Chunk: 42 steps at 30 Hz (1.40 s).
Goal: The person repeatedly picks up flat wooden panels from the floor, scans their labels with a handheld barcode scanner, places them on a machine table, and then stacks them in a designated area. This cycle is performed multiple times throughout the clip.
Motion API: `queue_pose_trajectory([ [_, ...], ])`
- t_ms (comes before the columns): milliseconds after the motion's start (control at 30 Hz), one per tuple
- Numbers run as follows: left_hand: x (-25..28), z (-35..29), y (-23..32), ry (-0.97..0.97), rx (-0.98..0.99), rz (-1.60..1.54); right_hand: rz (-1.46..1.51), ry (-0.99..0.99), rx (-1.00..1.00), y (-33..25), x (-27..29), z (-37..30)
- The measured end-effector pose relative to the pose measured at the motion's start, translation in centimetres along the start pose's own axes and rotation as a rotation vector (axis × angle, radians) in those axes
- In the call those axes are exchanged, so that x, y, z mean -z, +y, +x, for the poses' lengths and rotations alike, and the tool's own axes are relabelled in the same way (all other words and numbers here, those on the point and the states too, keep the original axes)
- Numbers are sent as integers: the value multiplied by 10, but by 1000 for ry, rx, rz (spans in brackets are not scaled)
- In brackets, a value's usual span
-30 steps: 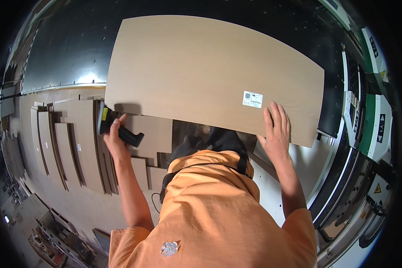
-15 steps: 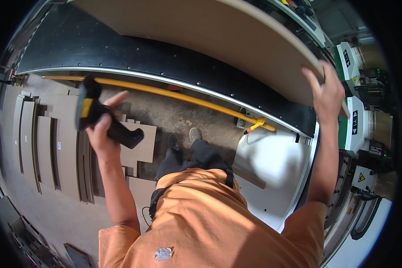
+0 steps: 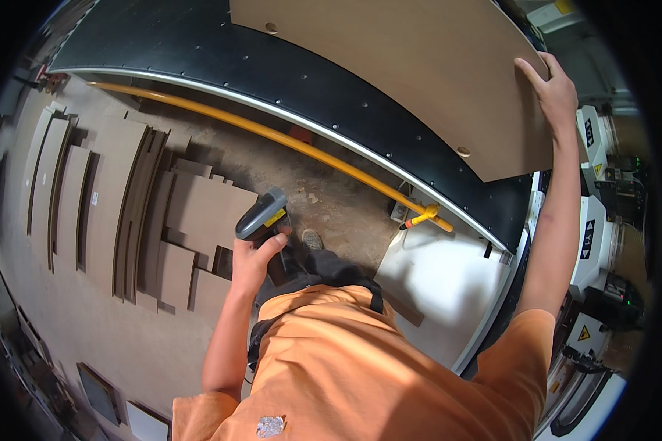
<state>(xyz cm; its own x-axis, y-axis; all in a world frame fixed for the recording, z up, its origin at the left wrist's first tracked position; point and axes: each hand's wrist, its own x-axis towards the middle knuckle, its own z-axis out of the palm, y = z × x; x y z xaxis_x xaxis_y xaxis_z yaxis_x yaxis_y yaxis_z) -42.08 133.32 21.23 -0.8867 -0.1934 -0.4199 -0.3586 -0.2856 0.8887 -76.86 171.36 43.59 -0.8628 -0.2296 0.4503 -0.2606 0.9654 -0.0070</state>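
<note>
My left hand (image 3: 253, 259) is closed round the grip of a black and yellow handheld barcode scanner (image 3: 263, 212), held in front of my waist. Its handle is partly hidden by my fingers. Out to the right, my right hand (image 3: 556, 94) grips a large brown flat board (image 3: 404, 77) by its right edge. The thumb lies on the board's upper face and the fingers go over the edge, partly out of sight. Two round holes show near the board's front edge. The board lies over a black machine bed (image 3: 191, 55) dotted with small studs.
A yellow rail (image 3: 272, 134) runs along the machine's front. White machine units (image 3: 592, 235) stand at the right. A white panel (image 3: 441, 283) is right of my legs. Several brown boards (image 3: 114, 198) stand stacked at the left, with cut pieces (image 3: 210, 209) nearer my feet.
My left hand has brought the scanner down and right, towards my waist. The board's near edge has come down flatter on the bed, with my right hand still on it. My view has shifted.
</note>
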Motion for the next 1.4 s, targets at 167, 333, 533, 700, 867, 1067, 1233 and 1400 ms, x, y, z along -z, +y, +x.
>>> queue_pose_trajectory([
  [167,-22,-8,11,-58,-74,-59,-92,48,38,-10,4,-17],
  [333,-47,-9,35,-112,-126,54,-176,102,162,-17,9,-33],
  [533,-90,-19,57,-138,-206,28,-31,122,227,-30,27,-43],
  [700,-87,-7,111,0,-517,218,71,-97,400,-61,57,-131],
  [867,-67,17,111,366,-254,-15,-37,-91,457,-126,23,-265],
  [1067,-46,27,52,351,-71,-140,77,-116,502,-122,-3,-340],
  [1233,-39,29,11,443,3,-165,290,-312,23,-67,-16,-380],
  [1400,3,-31,-34,509,-78,-192,984,-420,-1009,-6,-52,-398],
])
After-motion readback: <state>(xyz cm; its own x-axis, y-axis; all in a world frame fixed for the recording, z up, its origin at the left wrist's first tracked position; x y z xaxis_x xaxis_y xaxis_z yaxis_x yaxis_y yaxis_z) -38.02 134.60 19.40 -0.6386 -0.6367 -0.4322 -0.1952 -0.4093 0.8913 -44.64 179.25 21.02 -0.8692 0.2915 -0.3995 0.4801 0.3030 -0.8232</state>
